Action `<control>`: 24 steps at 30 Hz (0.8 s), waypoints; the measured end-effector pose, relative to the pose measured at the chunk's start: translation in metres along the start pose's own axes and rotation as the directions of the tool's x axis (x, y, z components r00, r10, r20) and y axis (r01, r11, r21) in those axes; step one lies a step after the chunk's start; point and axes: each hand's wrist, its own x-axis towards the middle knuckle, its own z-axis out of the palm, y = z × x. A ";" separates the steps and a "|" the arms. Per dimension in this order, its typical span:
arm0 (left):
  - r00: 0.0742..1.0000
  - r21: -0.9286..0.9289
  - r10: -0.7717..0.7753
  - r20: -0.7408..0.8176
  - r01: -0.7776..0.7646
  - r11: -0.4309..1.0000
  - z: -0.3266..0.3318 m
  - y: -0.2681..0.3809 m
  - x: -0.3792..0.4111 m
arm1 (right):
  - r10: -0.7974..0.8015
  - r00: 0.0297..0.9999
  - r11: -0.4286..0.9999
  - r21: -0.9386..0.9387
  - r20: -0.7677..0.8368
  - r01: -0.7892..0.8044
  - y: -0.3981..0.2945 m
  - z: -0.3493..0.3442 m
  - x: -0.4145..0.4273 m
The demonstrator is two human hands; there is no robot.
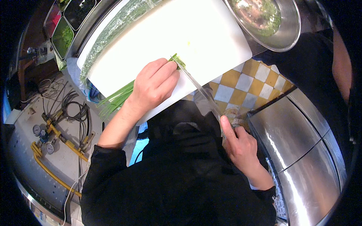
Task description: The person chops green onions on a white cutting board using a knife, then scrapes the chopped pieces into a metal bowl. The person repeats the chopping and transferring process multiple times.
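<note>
On the white cutting board [215, 31], my left hand [155, 82] presses down on a bunch of chives or thin green onions [118, 97]. Their long green ends stick out past my wrist and over the board's near left edge. My right hand [241, 147] grips the handle of a long knife [198, 86], thumb along its top. The blade's front part lies against the stalks, just right of my left fingertips. A few cut green pieces [181, 63] sit right at the blade. The handle is mostly hidden by my fingers.
A long plastic-wrapped bundle of greens [113, 36] lies along the board's far left side. A steel bowl [290, 31] with liquid and greens stands top right. Food containers [63, 38] are top left. A yellow gas pipe [53, 176] with gauges runs left. Another person's arm [340, 65] shows at right.
</note>
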 end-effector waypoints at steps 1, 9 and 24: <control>1.000 0.007 0.001 0.013 -0.001 1.000 0.000 0.000 0.000 | 0.000 1.000 1.000 -0.008 0.004 0.000 0.000 0.000 0.000; 0.999 0.010 0.003 0.054 -0.003 1.000 -0.001 0.001 -0.001 | -0.010 1.000 1.000 -0.010 -0.011 0.010 0.001 0.005 0.001; 0.999 0.008 0.022 0.023 -0.022 1.000 0.003 -0.002 0.000 | -0.020 0.999 1.000 -0.005 -0.034 0.020 0.000 0.008 0.008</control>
